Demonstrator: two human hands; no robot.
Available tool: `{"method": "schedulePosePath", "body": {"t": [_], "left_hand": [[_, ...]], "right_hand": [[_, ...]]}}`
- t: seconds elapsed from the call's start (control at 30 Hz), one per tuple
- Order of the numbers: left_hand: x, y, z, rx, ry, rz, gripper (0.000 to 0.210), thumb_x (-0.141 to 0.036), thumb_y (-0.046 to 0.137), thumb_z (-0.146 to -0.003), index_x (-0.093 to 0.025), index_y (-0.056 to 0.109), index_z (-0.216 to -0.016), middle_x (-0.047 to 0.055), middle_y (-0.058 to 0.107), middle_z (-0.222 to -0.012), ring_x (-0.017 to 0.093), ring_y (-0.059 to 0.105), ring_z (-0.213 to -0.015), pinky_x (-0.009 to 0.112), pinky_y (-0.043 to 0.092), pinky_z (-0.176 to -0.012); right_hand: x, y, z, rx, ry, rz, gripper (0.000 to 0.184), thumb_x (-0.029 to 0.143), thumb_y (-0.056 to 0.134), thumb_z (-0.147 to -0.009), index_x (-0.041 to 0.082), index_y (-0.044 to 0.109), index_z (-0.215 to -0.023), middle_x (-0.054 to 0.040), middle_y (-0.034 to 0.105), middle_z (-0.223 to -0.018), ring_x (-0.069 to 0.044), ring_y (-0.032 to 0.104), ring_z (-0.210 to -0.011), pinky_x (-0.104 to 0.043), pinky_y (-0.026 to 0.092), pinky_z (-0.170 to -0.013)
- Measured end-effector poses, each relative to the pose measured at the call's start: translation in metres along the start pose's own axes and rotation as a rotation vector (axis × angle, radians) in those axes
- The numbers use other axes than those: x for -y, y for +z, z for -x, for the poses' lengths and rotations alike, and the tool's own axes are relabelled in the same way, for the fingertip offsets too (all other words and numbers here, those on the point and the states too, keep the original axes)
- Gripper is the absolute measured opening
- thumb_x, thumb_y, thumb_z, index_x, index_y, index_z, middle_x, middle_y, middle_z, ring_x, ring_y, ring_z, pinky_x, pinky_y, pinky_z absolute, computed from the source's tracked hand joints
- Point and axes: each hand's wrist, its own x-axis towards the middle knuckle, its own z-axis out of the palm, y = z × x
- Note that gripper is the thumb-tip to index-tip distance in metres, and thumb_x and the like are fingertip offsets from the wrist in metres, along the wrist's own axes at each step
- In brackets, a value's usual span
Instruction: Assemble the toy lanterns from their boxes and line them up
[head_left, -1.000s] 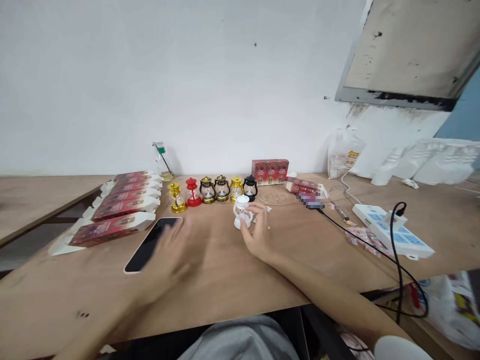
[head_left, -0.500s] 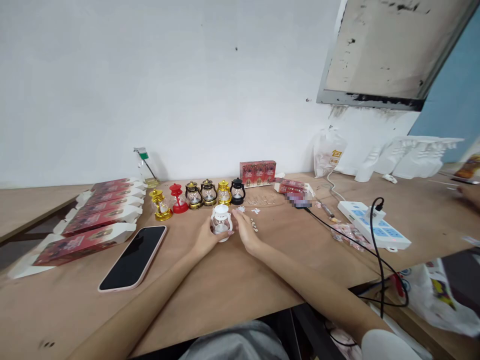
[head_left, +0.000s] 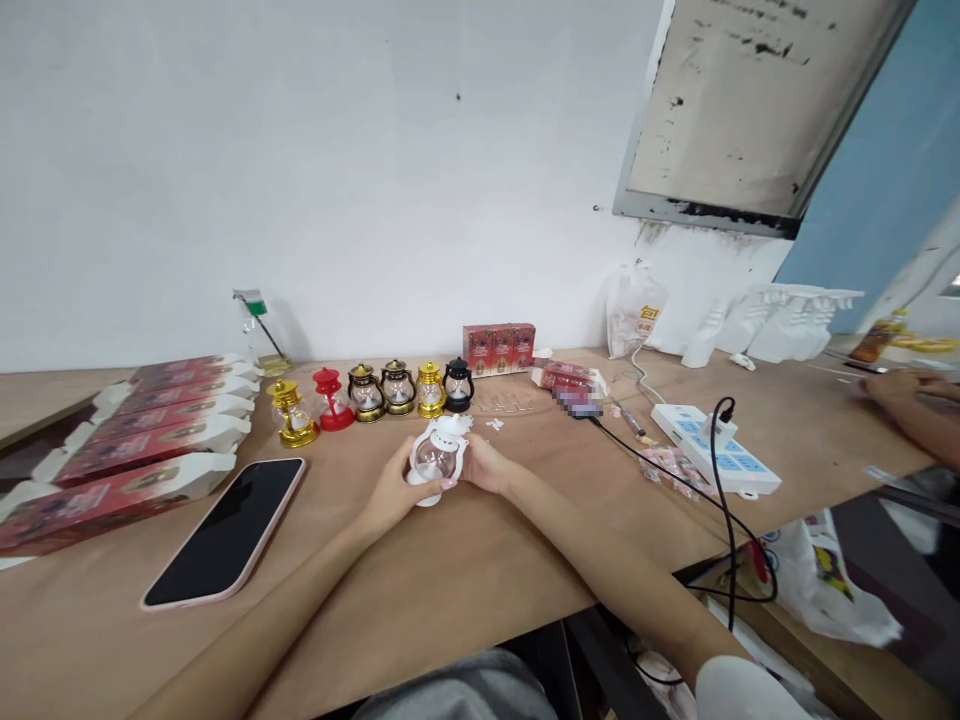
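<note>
We hold the white toy lantern (head_left: 437, 457) near the middle of the worktop (head_left: 465, 560), tilted, its top leaning away from us. Our left hand (head_left: 394, 490) has its fingers wrapped round the near side of the clear globe, and our right hand (head_left: 486, 466) closes on it from the other side.

Just behind it stands a row of small lanterns (head_left: 373, 393): gold, red, two dark ones, gold, black. A few white bits (head_left: 495, 424) lie close to our right hand. To the left a black phone (head_left: 226, 534) lies face up, with flat red cartons (head_left: 127, 440) beyond it. A block of red boxes (head_left: 499, 348) stands at the back. To the right a white power strip (head_left: 715, 450) carries a black cable (head_left: 731, 560). At the far right edge another person's hand (head_left: 896, 388) rests on the worktop.

Half a second ago the lantern stood upright on the worktop between our hands; now it is tipped and gripped by both. A second ago only our right hand touched it, while the left was over by the phone.
</note>
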Motion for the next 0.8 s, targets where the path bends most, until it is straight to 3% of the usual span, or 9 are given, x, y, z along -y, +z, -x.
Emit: {"method": "schedulePosePath", "body": {"t": [0.17, 0.3, 0.4, 0.53, 0.63, 0.8], "left_hand": [[0.003, 0.001, 0.0, 0.009, -0.079, 0.121, 0.059, -0.039, 0.075, -0.054, -0.018, 0.05, -0.102, 0.004, 0.061, -0.095, 0.02, 0.057, -0.089, 0.033, 0.045, -0.08], [0.004, 0.002, -0.001, -0.033, -0.138, 0.204, 0.066, -0.041, 0.077, -0.051, -0.017, 0.047, -0.104, 0.005, 0.06, -0.1, 0.021, 0.057, -0.092, 0.032, 0.045, -0.081], [0.0, 0.0, 0.0, 0.016, -0.165, 0.208, 0.057, -0.043, 0.075, -0.054, -0.016, 0.052, -0.098, 0.003, 0.061, -0.093, 0.019, 0.057, -0.086, 0.03, 0.045, -0.077], [-0.005, -0.002, 0.002, 0.071, -0.16, 0.281, 0.049, -0.039, 0.075, -0.057, -0.017, 0.055, -0.095, 0.002, 0.06, -0.087, 0.017, 0.057, -0.08, 0.029, 0.047, -0.071], [-0.008, -0.002, 0.003, 0.092, -0.198, 0.431, 0.049, -0.034, 0.077, -0.056, -0.018, 0.054, -0.096, 0.001, 0.06, -0.088, 0.016, 0.058, -0.076, 0.03, 0.05, -0.067], [-0.007, -0.007, -0.001, -0.031, -0.237, 0.59, 0.041, -0.036, 0.073, -0.062, -0.016, 0.054, -0.093, 0.002, 0.063, -0.082, 0.014, 0.061, -0.064, 0.028, 0.051, -0.06]], "right_hand": [[0.001, -0.004, 0.0, 0.024, -0.005, -0.002, 0.02, 0.035, 0.045, -0.08, 0.019, 0.057, -0.079, -0.0014, 0.063, -0.07, -0.014, 0.056, -0.062, -0.026, 0.041, -0.061], [0.006, -0.008, 0.001, 0.029, -0.088, -0.057, 0.015, 0.03, 0.06, -0.071, 0.018, 0.051, -0.068, 0.0056, 0.049, -0.052, -0.006, 0.038, -0.043, -0.019, 0.032, -0.048], [0.011, -0.011, 0.005, 0.019, -0.148, -0.089, 0.019, 0.022, 0.065, -0.065, 0.017, 0.046, -0.063, 0.0095, 0.038, -0.047, -0.003, 0.028, -0.04, -0.016, 0.024, -0.043], [0.018, -0.013, 0.008, -0.016, -0.226, -0.088, 0.018, 0.014, 0.066, -0.058, 0.016, 0.049, -0.065, 0.0097, 0.039, -0.049, -0.001, 0.026, -0.04, -0.015, 0.02, -0.041], [0.022, -0.015, 0.008, -0.099, -0.312, -0.049, 0.018, 0.017, 0.068, -0.058, 0.016, 0.05, -0.063, 0.0092, 0.039, -0.048, -0.001, 0.025, -0.039, -0.016, 0.018, -0.04], [0.024, -0.019, 0.007, -0.203, -0.402, -0.029, 0.023, 0.023, 0.072, -0.054, 0.017, 0.052, -0.063, 0.0103, 0.037, -0.046, -0.001, 0.024, -0.039, -0.018, 0.014, -0.039]]}}
